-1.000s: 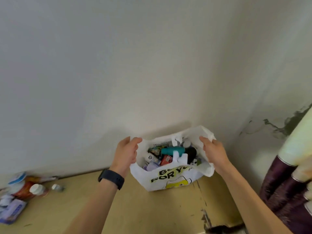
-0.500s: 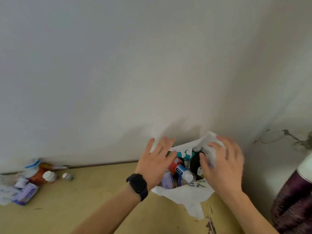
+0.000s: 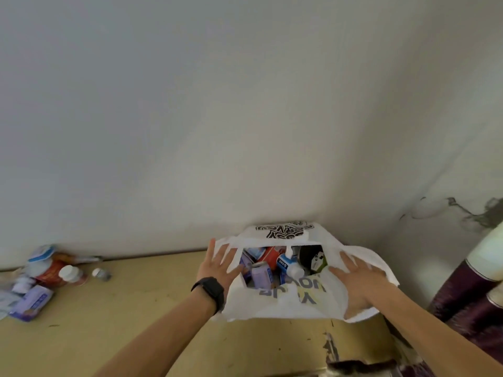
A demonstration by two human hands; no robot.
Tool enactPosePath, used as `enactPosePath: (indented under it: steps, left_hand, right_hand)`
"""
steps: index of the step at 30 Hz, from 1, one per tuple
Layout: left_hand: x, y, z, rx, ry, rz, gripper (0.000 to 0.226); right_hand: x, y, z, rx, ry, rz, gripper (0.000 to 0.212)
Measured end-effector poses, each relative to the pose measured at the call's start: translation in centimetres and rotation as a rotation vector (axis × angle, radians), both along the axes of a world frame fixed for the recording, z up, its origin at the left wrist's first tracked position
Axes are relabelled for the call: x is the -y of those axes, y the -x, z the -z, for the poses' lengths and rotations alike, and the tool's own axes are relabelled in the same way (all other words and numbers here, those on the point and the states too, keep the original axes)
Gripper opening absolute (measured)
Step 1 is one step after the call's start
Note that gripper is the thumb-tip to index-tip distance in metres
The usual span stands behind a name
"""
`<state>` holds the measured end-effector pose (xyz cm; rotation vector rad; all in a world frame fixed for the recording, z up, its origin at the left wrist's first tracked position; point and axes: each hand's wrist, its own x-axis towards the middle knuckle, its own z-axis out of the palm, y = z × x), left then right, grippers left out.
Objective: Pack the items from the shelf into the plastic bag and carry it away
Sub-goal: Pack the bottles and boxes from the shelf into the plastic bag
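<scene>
A white plastic bag [image 3: 285, 303] with black and yellow print sits on the yellow shelf [image 3: 136, 322] against the wall, its mouth spread wide. Inside lie several items: a purple box [image 3: 260, 273], a white and blue bottle [image 3: 288, 265], a red pack [image 3: 268, 254] and a black and green pack [image 3: 313, 258]. My left hand [image 3: 217, 263], with a black watch on the wrist, lies with straight spread fingers on the bag's left rim. My right hand [image 3: 353, 281] presses flat with spread fingers on the bag's right side.
At the shelf's far left lie several loose items: a white-capped bottle [image 3: 71, 274], a purple box [image 3: 34, 302], a small silver jar [image 3: 101, 274] and packets. A purple and cream curtain [image 3: 473, 295] hangs at the right. The shelf's front edge is chipped near the bag.
The bag's mouth has been spread wider and flatter. Both hands went from gripping its handles to lying flat with spread fingers on its sides.
</scene>
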<state>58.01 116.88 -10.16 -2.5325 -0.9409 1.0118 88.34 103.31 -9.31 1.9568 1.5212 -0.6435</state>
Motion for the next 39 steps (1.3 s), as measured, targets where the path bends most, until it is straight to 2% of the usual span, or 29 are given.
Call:
enactPosePath:
  steps: [2,7,9,11,15,19,20,22,25,28,33,36,39]
  left_hand:
    - [0.5,-0.2,-1.0,0.199,0.044,-0.018,0.084]
    - [2.8,2.2,-3.3,0.906,0.171,-0.262,0.039]
    - [3.6,4.4,-3.6,1.165,0.272,-0.444,0.031]
    - [3.6,7.2,-3.3,1.314,0.249,-0.629,0.029]
    - [3.3,14.4,-2.3,1.29,0.073,-0.802,0.03]
    - [3.6,23.2,-0.3,1.223,0.011,-1.038,0.036]
    - [3.5,25.3,0.2,1.209,0.004,-1.097,0.038]
    - [3.0,29.4,1.6,1.187,-0.001,-1.21,0.042]
    - [1.2,35.1,4.0,1.157,0.036,-1.324,0.044]
    - [-1.7,40.1,6.5,1.134,0.072,-1.385,0.044]
    - [-7.6,46.9,11.5,1.045,0.109,-1.415,0.048]
    - [-11.1,50.4,13.9,0.918,0.11,-1.376,0.058]
    - [-14.2,53.2,15.8,0.801,0.076,-1.305,0.066]
  right_hand:
    - [-0.7,1.8,-1.5,-0.084,-0.156,-0.022,0.103]
    - [-1.7,8.1,-5.0,-0.499,-0.621,-0.011,0.07]
    - [-2.1,11.5,-5.2,-0.624,-0.732,-0.021,0.059]
    - [-2.9,14.9,-4.3,-0.693,-0.796,-0.048,0.049]
    - [-5.0,21.9,-2.1,-0.787,-0.844,-0.125,0.036]
    - [-7.2,29.4,-1.1,-0.827,-0.825,-0.227,0.039]
    - [-7.8,31.3,-0.9,-0.788,-0.816,-0.254,0.04]
    - [-9.3,35.0,-0.9,-0.574,-0.717,-0.289,0.041]
    - [-12.2,40.2,-1.1,-0.275,-0.318,-0.225,0.048]
    - [-15.1,44.7,-0.1,-0.209,-0.147,-0.21,0.056]
    - [-20.2,53.5,4.3,-0.306,-0.144,-0.395,0.058]
    - [-24.2,57.7,8.6,-0.412,-0.073,-0.365,0.065]
    - [-28.7,60.6,12.5,-0.403,-0.062,-0.291,0.069]
